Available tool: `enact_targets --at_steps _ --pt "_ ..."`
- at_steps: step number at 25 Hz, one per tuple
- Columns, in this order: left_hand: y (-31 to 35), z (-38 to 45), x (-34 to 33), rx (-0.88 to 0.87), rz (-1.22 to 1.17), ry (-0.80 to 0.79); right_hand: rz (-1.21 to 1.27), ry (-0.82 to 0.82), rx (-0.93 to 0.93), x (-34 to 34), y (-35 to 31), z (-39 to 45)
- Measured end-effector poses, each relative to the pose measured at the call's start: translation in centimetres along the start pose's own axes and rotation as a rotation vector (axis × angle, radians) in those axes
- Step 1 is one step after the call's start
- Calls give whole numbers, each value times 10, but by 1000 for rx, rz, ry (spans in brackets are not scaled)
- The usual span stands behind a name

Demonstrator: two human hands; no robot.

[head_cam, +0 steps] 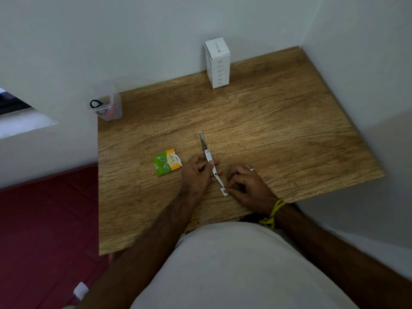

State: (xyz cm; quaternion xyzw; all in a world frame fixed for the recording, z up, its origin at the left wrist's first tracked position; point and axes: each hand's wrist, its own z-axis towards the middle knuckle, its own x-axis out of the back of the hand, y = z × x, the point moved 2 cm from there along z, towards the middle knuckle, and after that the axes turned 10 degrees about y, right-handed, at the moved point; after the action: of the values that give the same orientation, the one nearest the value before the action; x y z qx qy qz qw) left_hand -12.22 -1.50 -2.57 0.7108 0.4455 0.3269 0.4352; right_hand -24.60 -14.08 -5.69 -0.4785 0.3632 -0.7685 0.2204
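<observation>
Mia: What was closest to the camera?

Tom: A person's white shirt [234, 264]. Just past it, a yellow string [273, 214] was tied round the right wrist.

Mia: What did the right hand do?

Tom: The right hand [247, 186] had its fingers curled in, and they pinched a tiny white piece [223, 192]. That piece was low over the wooden table [278, 130], near the front edge. It touched the near tip of a thin metal folding tool [208, 156].

Mia: And the left hand?

Tom: The left hand [196, 172] held that tool by its middle, with the fingers curled round it. The tool was folded out long. Its near end pointed at the white piece, and its far end pointed away across the table.

Mia: Was anything beside the hands?

Tom: Yes. A green and yellow packet [166, 162] lay flat just left of the left hand. Its top was torn open.

Mia: What was far away?

Tom: A tall white box [217, 62] stood upright at the back edge, by the wall. A clear tub [109, 105] sat on the back left corner, with a black scissors handle [95, 103] sticking up in it.
</observation>
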Motion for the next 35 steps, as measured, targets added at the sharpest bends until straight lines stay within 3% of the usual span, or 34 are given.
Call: enact_targets --at_steps 13,21,28,30,33,35 --pt "8 2 10 143 -134 -91 279 391 -448 -2 -7 48" --pt "13 6 24 177 -130 -48 -88 381 -304 -14 0 70" --pt "15 9 24 229 -212 -5 75 447 -320 -2 -7 64" --pt "21 14 23 211 -259 44 164 364 -317 -2 -18 62" --pt "32 23 20 157 -279 134 428 72 -441 -10 -34 65" --pt "36 28 20 121 -264 180 457 14 -475 -12 -32 68"
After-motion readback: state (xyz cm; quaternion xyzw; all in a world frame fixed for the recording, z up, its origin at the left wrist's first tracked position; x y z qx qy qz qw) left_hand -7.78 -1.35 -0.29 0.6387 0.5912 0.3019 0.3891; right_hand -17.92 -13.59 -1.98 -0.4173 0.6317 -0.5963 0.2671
